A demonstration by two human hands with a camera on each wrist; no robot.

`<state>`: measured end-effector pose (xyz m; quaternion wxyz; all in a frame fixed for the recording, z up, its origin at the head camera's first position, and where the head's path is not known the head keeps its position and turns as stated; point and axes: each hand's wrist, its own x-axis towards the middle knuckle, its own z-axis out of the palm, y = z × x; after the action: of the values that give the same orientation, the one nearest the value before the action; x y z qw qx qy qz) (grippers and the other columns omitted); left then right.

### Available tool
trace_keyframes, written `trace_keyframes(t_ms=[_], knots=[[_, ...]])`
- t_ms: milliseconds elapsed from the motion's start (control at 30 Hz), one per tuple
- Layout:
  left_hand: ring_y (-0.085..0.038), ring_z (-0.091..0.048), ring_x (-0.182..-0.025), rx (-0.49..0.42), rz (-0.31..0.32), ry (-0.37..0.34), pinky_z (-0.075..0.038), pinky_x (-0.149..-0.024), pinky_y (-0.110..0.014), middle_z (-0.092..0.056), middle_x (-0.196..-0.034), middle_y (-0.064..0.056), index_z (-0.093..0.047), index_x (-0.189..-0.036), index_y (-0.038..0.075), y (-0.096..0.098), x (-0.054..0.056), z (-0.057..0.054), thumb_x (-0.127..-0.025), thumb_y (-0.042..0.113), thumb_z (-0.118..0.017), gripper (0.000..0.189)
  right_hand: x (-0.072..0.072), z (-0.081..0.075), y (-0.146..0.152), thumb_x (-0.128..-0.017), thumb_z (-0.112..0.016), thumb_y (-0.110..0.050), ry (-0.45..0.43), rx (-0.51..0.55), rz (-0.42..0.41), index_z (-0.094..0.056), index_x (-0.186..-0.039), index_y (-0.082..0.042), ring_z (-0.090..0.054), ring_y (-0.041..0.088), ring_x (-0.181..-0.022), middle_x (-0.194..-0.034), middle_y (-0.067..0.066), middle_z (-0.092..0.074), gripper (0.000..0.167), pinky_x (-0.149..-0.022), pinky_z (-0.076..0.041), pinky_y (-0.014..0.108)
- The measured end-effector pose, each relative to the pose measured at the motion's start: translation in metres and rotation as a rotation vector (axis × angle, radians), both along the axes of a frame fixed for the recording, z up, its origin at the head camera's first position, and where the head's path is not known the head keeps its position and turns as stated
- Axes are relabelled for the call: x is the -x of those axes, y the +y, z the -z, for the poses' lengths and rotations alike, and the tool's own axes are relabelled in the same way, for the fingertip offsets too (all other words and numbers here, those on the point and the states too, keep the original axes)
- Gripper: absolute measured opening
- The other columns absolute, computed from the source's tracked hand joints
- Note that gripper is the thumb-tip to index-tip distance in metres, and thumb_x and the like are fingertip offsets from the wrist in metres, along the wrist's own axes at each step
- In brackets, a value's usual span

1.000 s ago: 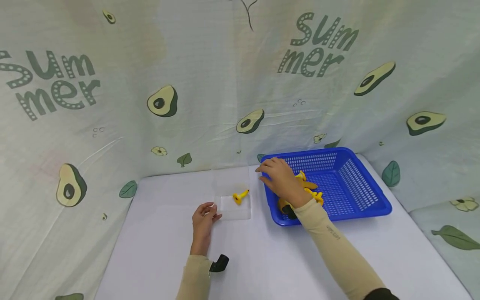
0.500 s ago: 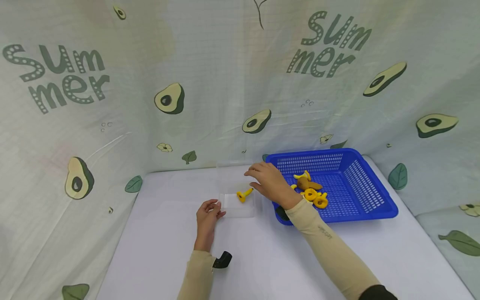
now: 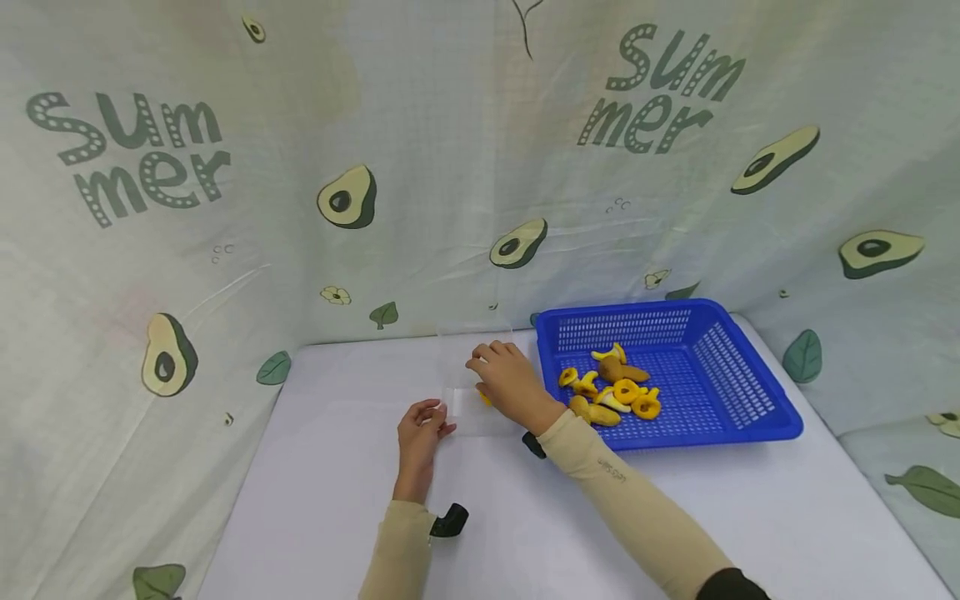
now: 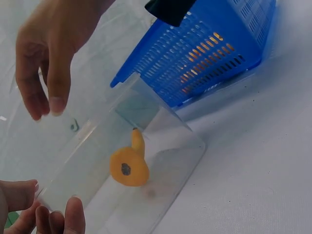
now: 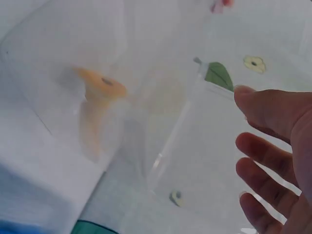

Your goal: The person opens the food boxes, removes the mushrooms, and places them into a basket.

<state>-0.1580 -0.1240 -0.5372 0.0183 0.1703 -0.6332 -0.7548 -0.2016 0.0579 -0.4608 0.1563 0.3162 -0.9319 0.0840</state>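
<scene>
My left hand (image 3: 420,437) pinches the left side of a clear plastic box (image 4: 170,146) between thumb and fingers. Inside the box lies one yellow trumpet-shaped mushroom (image 4: 129,168), mostly covered by my right hand in the head view. A clear flap, seemingly the box's raised lid (image 5: 195,131), stands at its back. My right hand (image 3: 510,379) hovers over the box with fingers apart and loosely bent. Nothing shows between those fingers in the right wrist view. Right of the box, a blue basket (image 3: 712,429) holds several yellow mushrooms (image 3: 625,391) and brown, potato-like pieces (image 3: 622,370).
Box and basket stand on a white table (image 3: 330,467). A patterned curtain (image 3: 420,167) rises directly behind the table's back edge. The basket's near left corner is beside my right forearm (image 3: 615,483).
My right hand has moved left from over the basket to above the box, uncovering the basket's contents. The left hand keeps its place at the box. The head view has shifted slightly.
</scene>
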Motion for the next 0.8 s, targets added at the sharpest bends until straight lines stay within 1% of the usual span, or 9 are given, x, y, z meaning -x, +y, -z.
trace_keyframes(t_ms=[133,300,467,700,767,800], knots=[[-0.016,-0.061,-0.078,0.005,0.004,-0.002,-0.064,-0.070,-0.023,-0.057,-0.094,-0.006,-0.057,-0.128,-0.012,0.001,-0.002,0.000,-0.102,-0.002,-0.065,0.029,0.001,0.013,-0.007,-0.091,-0.087,-0.020,0.007,-0.039,0.037,-0.075,-0.121,-0.012,-0.063,0.026,-0.112,-0.122,0.006,-0.069,0.033,-0.103,-0.055,0.041],[-0.015,-0.059,-0.078,0.002,0.013,0.002,-0.065,-0.071,-0.024,-0.057,-0.095,-0.006,-0.058,-0.128,-0.011,0.001,-0.003,0.000,-0.102,-0.001,-0.066,0.029,0.005,0.026,-0.011,-0.090,-0.087,-0.020,-0.022,-0.072,0.093,-0.075,-0.120,-0.012,-0.062,0.026,-0.111,-0.119,0.006,-0.069,0.033,-0.101,-0.054,0.042],[-0.015,-0.059,-0.078,0.001,0.007,0.012,-0.065,-0.070,-0.023,-0.056,-0.094,-0.006,-0.058,-0.127,-0.011,0.001,-0.003,-0.001,-0.102,-0.001,-0.066,0.029,0.009,0.029,-0.015,-0.089,-0.088,-0.018,-0.025,-0.068,0.133,-0.075,-0.117,-0.012,-0.061,0.027,-0.110,-0.116,0.006,-0.069,0.032,-0.099,-0.054,0.042],[-0.014,-0.057,-0.075,0.006,0.006,0.014,-0.064,-0.069,-0.023,-0.056,-0.093,-0.007,-0.058,-0.126,-0.013,0.000,-0.001,0.002,-0.102,-0.002,-0.065,0.028,0.006,0.029,-0.019,-0.088,-0.088,-0.012,-0.023,-0.034,0.130,-0.077,-0.114,-0.010,-0.062,0.028,-0.107,-0.113,0.008,-0.068,0.029,-0.097,-0.056,0.044],[-0.014,-0.058,-0.075,0.007,0.007,0.015,-0.065,-0.069,-0.023,-0.056,-0.094,-0.007,-0.058,-0.126,-0.012,0.000,-0.002,0.001,-0.102,-0.002,-0.066,0.028,0.004,0.030,-0.020,-0.087,-0.088,-0.013,-0.020,-0.041,0.138,-0.078,-0.113,-0.011,-0.062,0.027,-0.106,-0.112,0.007,-0.068,0.028,-0.096,-0.056,0.043],[-0.014,-0.058,-0.075,0.007,0.011,0.014,-0.065,-0.070,-0.024,-0.056,-0.094,-0.008,-0.058,-0.127,-0.013,0.000,-0.003,-0.003,-0.102,-0.002,-0.065,0.028,0.004,0.031,-0.021,-0.088,-0.088,-0.013,-0.020,-0.050,0.145,-0.078,-0.113,-0.011,-0.062,0.027,-0.106,-0.111,0.006,-0.068,0.027,-0.095,-0.056,0.042]])
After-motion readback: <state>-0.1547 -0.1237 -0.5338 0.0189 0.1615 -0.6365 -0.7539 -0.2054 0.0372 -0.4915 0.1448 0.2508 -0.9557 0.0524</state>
